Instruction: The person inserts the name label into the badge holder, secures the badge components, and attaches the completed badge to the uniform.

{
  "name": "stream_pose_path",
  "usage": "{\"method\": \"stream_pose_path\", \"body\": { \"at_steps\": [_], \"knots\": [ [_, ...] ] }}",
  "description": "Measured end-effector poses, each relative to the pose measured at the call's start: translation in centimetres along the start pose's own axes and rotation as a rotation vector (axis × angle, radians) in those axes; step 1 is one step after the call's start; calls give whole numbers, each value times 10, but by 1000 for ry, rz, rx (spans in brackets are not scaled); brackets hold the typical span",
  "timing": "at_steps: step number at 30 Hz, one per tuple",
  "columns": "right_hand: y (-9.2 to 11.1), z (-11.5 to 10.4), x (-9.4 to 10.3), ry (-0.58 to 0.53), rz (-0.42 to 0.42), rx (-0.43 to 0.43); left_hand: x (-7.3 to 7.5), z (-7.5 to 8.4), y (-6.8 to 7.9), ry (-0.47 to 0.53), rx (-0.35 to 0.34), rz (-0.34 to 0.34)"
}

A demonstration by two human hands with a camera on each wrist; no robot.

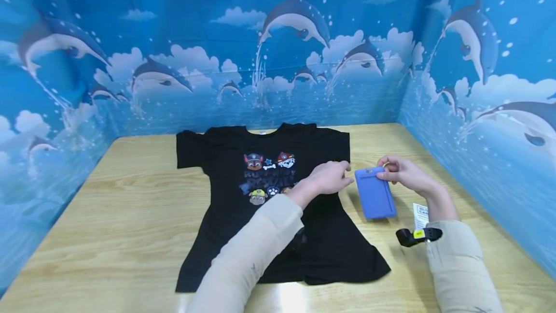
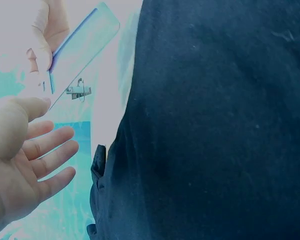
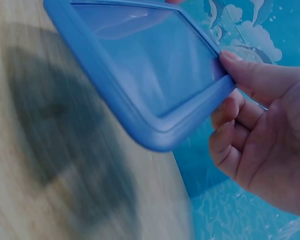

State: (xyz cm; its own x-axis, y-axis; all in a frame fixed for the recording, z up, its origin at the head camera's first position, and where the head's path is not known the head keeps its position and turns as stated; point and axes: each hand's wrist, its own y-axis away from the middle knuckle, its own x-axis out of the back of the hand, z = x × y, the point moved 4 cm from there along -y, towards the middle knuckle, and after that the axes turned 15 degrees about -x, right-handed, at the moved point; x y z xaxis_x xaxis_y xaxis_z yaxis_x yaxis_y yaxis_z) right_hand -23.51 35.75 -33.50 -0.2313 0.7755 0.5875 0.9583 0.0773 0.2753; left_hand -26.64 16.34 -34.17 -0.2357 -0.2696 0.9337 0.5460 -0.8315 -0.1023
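My right hand (image 1: 406, 174) pinches a blue card holder (image 1: 376, 194) by its upper right corner and holds it tilted above the table. The right wrist view shows the right thumb (image 3: 250, 70) on the frame of the card holder (image 3: 155, 125), which has a clear window. Just left of the holder is my left hand (image 1: 327, 177), its fingers spread and fairly straight in the left wrist view. The left thumb tip (image 2: 42, 106) is by the holder's end; I cannot tell whether it touches. Beneath the left arm lies a black T-shirt (image 1: 243, 226) with cartoon dogs on its chest.
The wooden table (image 1: 130, 216) is bordered by a blue dolphin-print curtain (image 1: 208, 62) at the back and sides. A white printed tag (image 1: 420, 216) shows beside the right wrist. A small metal clip (image 2: 79, 91) appears near the holder in the left wrist view.
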Motion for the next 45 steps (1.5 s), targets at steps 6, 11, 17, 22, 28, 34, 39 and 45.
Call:
{"method": "stream_pose_path", "body": {
  "at_steps": [6,11,17,22,28,34,39,45],
  "knots": [
    [-2,-11,-2,6,2,27,3,0,1,98,8,44],
    [-3,-18,-5,24,12,49,7,-2,2,174,27,109],
    [-5,-29,-7,48,27,76,16,-4,4,231,58,194],
    [-6,-39,-9,91,40,90,22,-7,5,216,99,250],
    [-9,-50,-11,107,50,99,28,-11,9,217,137,293],
    [-13,-58,-14,137,71,83,34,-17,13,232,168,310],
    [-16,-63,-18,150,75,84,38,-21,16,221,177,317],
    [-18,-70,-21,167,81,107,46,-24,21,204,186,316]
  ]
}}
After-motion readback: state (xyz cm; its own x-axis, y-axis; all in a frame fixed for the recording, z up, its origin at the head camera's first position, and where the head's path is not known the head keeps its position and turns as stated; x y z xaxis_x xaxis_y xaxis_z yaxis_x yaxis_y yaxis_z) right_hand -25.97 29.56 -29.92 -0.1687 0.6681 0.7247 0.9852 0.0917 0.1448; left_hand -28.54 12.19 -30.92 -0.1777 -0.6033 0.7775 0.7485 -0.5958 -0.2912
